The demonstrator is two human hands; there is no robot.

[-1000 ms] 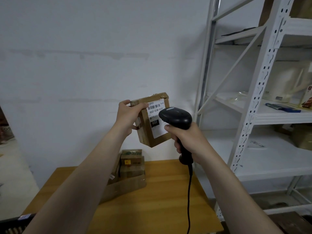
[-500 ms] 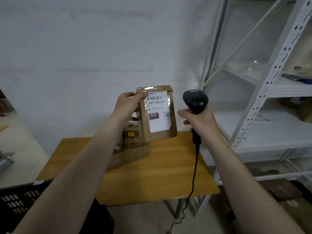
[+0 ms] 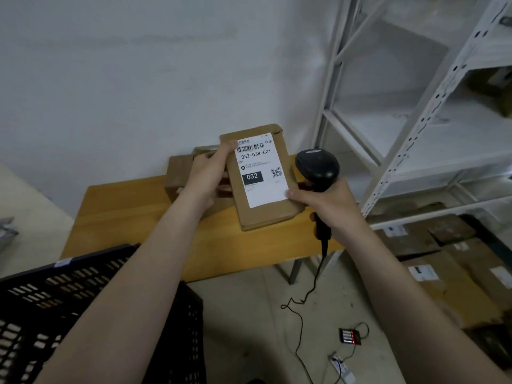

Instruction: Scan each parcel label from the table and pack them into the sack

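Head view, left hand grips parcel, scanner beside

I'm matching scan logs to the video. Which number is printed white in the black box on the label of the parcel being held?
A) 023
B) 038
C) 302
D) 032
D: the black box on the label of the parcel reads 032.

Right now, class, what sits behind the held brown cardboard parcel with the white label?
More brown cardboard boxes on the yellow wooden table. The parcel and left hand cover them partly; their count is unclear.
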